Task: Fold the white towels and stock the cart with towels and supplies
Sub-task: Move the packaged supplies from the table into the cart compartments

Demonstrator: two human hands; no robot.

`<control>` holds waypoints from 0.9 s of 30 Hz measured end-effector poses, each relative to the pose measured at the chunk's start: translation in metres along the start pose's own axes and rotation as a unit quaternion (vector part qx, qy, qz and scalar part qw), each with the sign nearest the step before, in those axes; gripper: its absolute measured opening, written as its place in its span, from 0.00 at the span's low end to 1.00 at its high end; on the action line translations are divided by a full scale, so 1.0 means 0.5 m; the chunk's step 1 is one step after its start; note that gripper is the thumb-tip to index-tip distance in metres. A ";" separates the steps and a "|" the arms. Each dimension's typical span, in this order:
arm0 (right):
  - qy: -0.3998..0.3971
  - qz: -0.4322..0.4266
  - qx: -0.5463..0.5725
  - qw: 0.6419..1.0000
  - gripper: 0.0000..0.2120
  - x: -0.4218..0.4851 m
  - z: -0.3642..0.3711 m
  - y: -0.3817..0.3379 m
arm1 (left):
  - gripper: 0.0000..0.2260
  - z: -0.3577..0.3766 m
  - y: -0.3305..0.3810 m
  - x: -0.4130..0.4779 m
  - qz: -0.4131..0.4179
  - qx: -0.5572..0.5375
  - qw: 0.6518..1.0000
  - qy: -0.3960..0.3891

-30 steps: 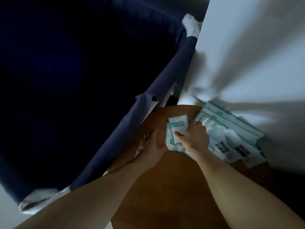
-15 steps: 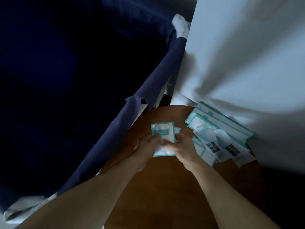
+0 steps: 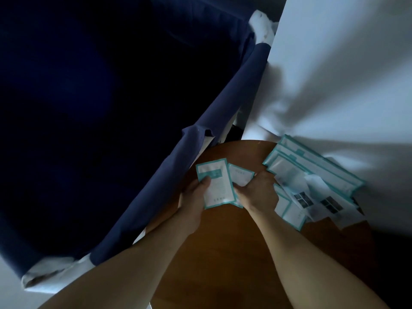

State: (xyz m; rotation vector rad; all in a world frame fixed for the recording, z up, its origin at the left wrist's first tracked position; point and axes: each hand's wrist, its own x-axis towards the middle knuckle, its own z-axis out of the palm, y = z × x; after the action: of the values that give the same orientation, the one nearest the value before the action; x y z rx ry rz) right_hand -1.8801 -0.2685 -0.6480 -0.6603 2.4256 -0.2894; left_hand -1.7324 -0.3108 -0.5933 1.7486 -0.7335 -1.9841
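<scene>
A white packet with a teal border (image 3: 217,184) is held above the round wooden table (image 3: 223,253). My left hand (image 3: 196,195) grips its left side, thumb lying on the teal label. My right hand (image 3: 256,192) pinches a second, smaller teal-edged packet (image 3: 239,175) just behind the first. A loose pile of similar teal-bordered packets (image 3: 312,179) lies on the table's right side, some showing dark printed squares.
A dark blue cloth bag of a cart (image 3: 111,108) fills the left, its rim (image 3: 223,112) running diagonally beside the table. White fabric (image 3: 334,74) hangs at the upper right behind the packets. A white towel corner (image 3: 260,21) shows at the top.
My hands lifted packets off the table from beside the pile. The left hand, empty a second ago, now grips the large packet; the right has taken a smaller one.
</scene>
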 end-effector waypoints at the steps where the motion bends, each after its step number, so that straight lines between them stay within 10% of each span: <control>1: 0.004 -0.002 -0.033 0.999 0.46 -0.004 0.006 -0.008 | 0.09 -0.001 0.001 -0.001 0.001 -0.008 1.000 -0.003; 12: -0.054 -0.023 0.180 0.982 0.13 -0.017 -0.032 0.023 | 0.05 0.001 0.015 -0.057 0.018 0.004 1.000 -0.013; 20: -0.030 -0.047 0.394 0.917 0.03 -0.129 -0.192 0.059 | 0.30 0.027 0.095 -0.224 0.107 0.105 0.988 -0.047; 27: 0.063 -0.067 0.406 0.909 0.06 -0.263 -0.334 0.086 | 0.10 0.034 0.112 -0.367 0.075 0.221 0.970 -0.076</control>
State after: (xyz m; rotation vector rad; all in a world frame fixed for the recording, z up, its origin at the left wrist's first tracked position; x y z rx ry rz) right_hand -1.9064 -0.1551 -0.4648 -0.4181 2.0856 -1.3364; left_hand -1.7256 -0.2415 -0.4138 1.7160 -1.4061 -1.9720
